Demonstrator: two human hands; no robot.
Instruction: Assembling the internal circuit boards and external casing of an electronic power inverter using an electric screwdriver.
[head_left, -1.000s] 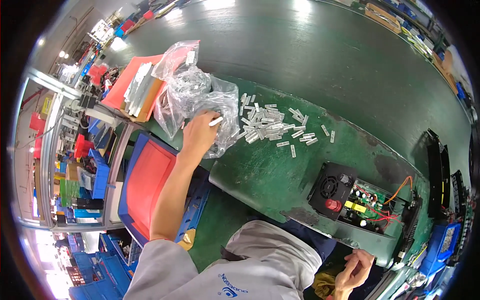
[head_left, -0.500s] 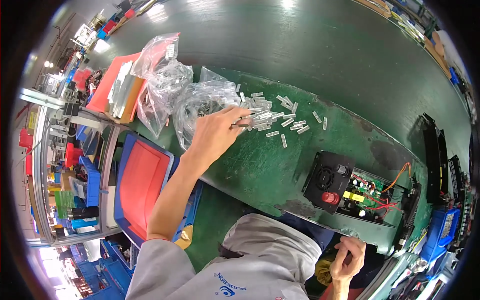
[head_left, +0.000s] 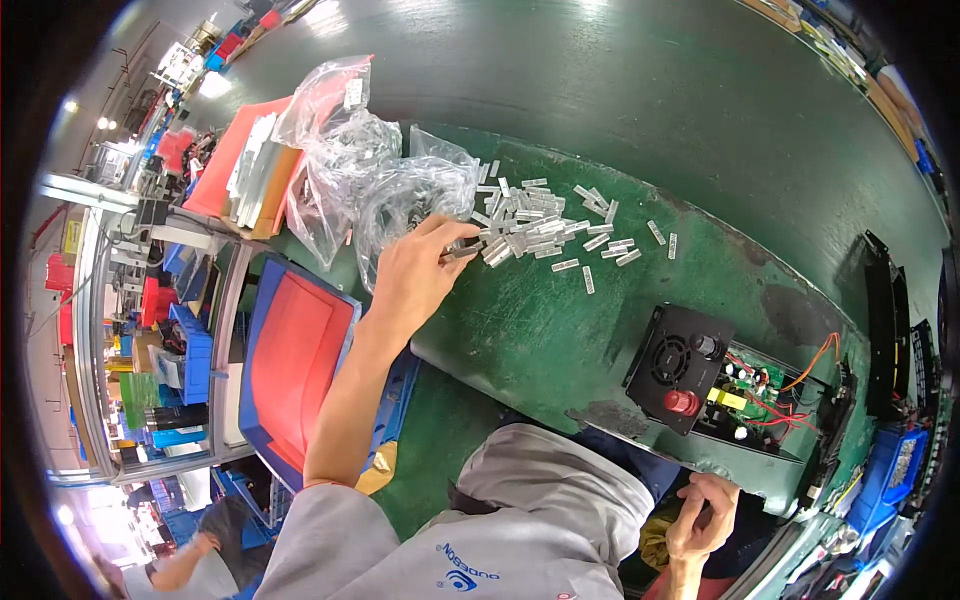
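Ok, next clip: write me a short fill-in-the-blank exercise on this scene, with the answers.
1. The left hand pinches a small piece above a ____ table.
2. In the picture, the clear bags lie to the ____ of the strips.
3. The open device, nearer the right hand, has a dark knob and a ____ one.
4. Red sheets lie in a ____ tray.

Missing words: green; left; red; blue.
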